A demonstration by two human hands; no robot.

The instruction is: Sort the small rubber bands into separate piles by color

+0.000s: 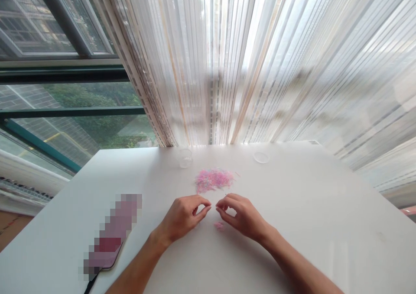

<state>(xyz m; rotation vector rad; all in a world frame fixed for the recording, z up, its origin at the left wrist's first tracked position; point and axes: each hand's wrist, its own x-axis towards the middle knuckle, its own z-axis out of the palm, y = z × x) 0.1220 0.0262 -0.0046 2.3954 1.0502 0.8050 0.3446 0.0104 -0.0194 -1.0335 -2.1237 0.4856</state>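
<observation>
My left hand is closed in a pinch, thumb against forefinger, above the white table. Facing it a short gap away, my right hand pinches in the same way. Whatever is between the fingertips of either hand is too small to make out. Just beyond both hands lies a loose pile of thin pink and pale blue pieces. A small pink cluster rests on the table below the fingertips, nearer to me, close to the right thumb.
A clear plastic cup stands behind the pile on the left, and a clear round lid lies back right. A blurred-out phone-like object with a cable is on the left of the white table. Curtains hang along the far edge.
</observation>
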